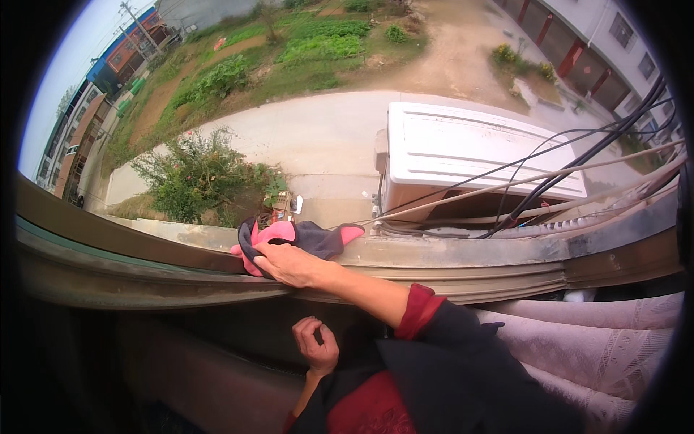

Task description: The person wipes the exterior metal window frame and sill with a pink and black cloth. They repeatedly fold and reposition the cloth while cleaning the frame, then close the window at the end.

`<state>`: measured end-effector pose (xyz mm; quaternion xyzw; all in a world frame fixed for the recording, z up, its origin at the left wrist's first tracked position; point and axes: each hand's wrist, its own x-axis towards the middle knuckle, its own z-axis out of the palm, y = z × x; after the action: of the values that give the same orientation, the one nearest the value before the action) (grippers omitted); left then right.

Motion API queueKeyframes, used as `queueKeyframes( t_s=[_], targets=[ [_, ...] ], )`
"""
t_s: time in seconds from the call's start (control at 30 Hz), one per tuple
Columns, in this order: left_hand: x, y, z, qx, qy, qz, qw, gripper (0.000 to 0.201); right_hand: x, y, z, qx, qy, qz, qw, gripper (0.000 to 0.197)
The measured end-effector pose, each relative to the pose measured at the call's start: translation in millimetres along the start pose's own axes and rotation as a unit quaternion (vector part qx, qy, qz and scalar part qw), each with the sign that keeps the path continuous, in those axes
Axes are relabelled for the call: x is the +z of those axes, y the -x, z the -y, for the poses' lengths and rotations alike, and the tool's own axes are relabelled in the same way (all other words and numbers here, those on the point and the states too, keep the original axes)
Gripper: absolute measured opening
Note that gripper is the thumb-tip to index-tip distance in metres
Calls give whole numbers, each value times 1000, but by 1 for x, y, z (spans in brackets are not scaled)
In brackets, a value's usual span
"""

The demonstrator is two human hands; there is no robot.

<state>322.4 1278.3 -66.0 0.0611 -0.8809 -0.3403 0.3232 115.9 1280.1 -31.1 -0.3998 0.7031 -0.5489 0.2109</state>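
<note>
**Right hand presses cloth on window track; left hand idle below**

Right hand [285, 262]: extended over the sill, palm down, fingers spread flat on a cloth [307, 239]. It is pressing, not pinching; the flat palm suits bearing down on a long, narrow surface. The sleeve is pushed back to a red cuff [417, 309], leaving the forearm bare.

Cloth: lies on the track [448, 253] under and just beyond the right fingers, bunched, with ends trailing to both sides of the hand. Soft knit or fleece, dark grey with bright pink patches; it could be a sock or a glove, which cannot be told.

Left hand [316, 346]: below the right wrist, well short of the sill, fingers curled loosely inward. Whether anything lies in it cannot be told; nothing shows.

Track: long ribbed metal channels, brownish and dull, with grime greying the run to the right of the hand.

Beyond the right hand: a white boxy outdoor unit [470, 148] with a ridged lid, mounted outside just past the sill. Black and pale cables [564, 170] cross over it, smooth and sagging. Far below the hand are a pale paved lane [318, 137] and a leafy bush [199, 173].

Right of the forearm: pale pink lace curtain [600, 340], patterned and gathered in folds.
</note>
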Motion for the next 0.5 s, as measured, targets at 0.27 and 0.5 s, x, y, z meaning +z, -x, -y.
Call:
queueKeyframes(
  t_s=[0.27, 0.5],
  targets=[
    [11, -4, -4, 24, 40, 35, 998, 20, -26, 18, 22, 39, 93, 105, 989, 47],
    [25, -26, -21, 73, 102, 55, 991, 19, -78, 169, 24, 70, 257, -77, 961, 43]
  ],
)
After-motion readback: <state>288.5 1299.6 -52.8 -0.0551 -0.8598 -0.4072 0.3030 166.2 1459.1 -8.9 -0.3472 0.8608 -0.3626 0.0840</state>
